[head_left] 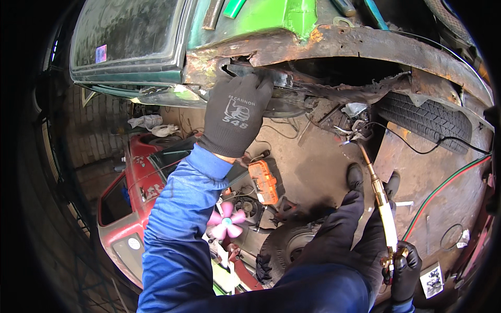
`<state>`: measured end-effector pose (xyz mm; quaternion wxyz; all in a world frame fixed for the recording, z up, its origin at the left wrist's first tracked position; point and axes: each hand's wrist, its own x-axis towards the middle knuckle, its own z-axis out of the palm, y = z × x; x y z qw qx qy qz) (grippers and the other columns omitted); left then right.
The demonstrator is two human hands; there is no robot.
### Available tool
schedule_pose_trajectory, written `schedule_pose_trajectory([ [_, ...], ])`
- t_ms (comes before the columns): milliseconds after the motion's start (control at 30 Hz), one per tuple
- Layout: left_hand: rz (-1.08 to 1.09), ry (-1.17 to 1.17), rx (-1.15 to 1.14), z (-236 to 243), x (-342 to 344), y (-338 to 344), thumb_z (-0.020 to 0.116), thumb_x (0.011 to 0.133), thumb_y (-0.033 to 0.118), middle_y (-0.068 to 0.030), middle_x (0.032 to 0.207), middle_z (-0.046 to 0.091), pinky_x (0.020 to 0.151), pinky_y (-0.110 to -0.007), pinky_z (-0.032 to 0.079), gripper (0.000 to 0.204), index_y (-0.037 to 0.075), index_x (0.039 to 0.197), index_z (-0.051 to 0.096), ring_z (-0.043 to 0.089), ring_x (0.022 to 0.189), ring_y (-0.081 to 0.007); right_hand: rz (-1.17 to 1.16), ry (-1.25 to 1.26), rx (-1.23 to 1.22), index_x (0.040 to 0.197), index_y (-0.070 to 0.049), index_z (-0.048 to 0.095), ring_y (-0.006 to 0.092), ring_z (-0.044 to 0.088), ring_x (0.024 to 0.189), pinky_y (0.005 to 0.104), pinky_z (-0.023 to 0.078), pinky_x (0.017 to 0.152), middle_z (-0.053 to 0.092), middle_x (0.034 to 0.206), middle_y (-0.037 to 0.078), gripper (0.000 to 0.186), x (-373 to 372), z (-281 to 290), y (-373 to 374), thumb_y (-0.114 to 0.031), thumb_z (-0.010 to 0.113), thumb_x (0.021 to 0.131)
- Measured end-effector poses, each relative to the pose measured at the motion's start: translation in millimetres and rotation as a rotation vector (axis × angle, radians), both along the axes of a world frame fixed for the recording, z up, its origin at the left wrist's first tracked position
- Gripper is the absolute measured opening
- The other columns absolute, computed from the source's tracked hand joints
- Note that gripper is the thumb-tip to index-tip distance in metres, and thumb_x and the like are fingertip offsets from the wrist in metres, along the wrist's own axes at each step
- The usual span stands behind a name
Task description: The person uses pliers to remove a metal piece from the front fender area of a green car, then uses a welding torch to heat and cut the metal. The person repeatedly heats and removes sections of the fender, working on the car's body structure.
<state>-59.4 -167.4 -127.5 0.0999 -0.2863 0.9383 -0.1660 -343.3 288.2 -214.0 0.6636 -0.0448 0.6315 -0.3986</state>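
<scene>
My left hand (235,112), in a dark grey glove, is raised to the rusty, ragged lower edge of a green car body (365,41). Its fingers curl in at the torn metal beside a shiny bare strip (282,78); what they grip is hidden behind the knuckles. Low on the right, my right hand (404,266), in a black glove, is closed around the valve end of a gas welding torch (386,216). The torch points up and away, its bent copper tip well apart from my left hand. A small bluish-white spot shows just off the tip.
Red and green hoses (443,182) curve in from the right. A tyre (428,117) sits under the car's arch. On the floor are an orange toolbox (264,181), a pink fan (227,221) and a loose wheel (292,245). A red car (125,203) stands left.
</scene>
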Motion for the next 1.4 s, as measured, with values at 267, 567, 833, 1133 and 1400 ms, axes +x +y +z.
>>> schedule_pose_trajectory([
  [267, 0.004, 0.019, 0.01, 0, 3, 2, 0.071, 0.077, -0.005, -0.0144, 0.113, 0.074, 0.089, -0.051, 0.055, 0.058, 0.011, 0.133, 0.073, 0.071, 0.103, -0.0391, 0.016, 0.002, -0.03, 0.13, 0.004, 0.064, 0.0181, 0.076, 0.083, 0.0333, 0.061, 0.076, 0.075, 0.096, 0.011, 0.078, -1, -5, -1, -0.067, 0.077, 0.099],
  [567, 0.008, 0.03, -0.021, 0, -3, 0, 0.071, 0.078, -0.005, -0.0144, 0.109, 0.073, 0.086, -0.051, 0.055, 0.057, 0.013, 0.132, 0.075, 0.07, 0.099, -0.04, -0.025, -0.009, -0.032, 0.13, 0.001, 0.066, 0.0148, 0.074, 0.076, 0.0284, 0.056, 0.066, 0.077, 0.094, 0.01, 0.072, -6, -8, -1, -0.063, 0.078, 0.101],
  [833, -0.011, 0.052, -0.025, 3, -3, -1, 0.072, 0.082, -0.001, -0.0114, 0.105, 0.074, 0.082, -0.05, 0.056, 0.053, 0.016, 0.132, 0.076, 0.071, 0.095, -0.0383, -0.034, -0.015, -0.013, 0.131, 0.004, 0.066, 0.0162, 0.075, 0.082, 0.0311, 0.059, 0.073, 0.076, 0.098, 0.01, 0.072, -9, -3, 0, -0.06, 0.079, 0.101],
  [1133, -0.054, 0.043, -0.018, 9, -1, -8, 0.076, 0.089, 0.006, -0.0088, 0.109, 0.076, 0.08, -0.047, 0.058, 0.042, 0.018, 0.129, 0.077, 0.073, 0.093, -0.0362, -0.028, 0.005, 0.001, 0.13, 0.002, 0.067, 0.012, 0.072, 0.081, 0.0281, 0.056, 0.07, 0.075, 0.1, 0.007, 0.069, -9, -3, 7, -0.06, 0.078, 0.102],
  [1400, -0.078, 0.091, 0.007, 10, 1, -12, 0.077, 0.091, 0.008, -0.0074, 0.111, 0.076, 0.081, -0.045, 0.061, 0.035, 0.017, 0.125, 0.077, 0.075, 0.096, -0.0341, -0.001, 0.141, -0.053, 0.133, -0.003, 0.065, 0.0072, 0.059, 0.055, 0.0246, 0.044, 0.049, 0.076, 0.085, 0.007, 0.064, 8, -13, 20, -0.061, 0.072, 0.105],
])
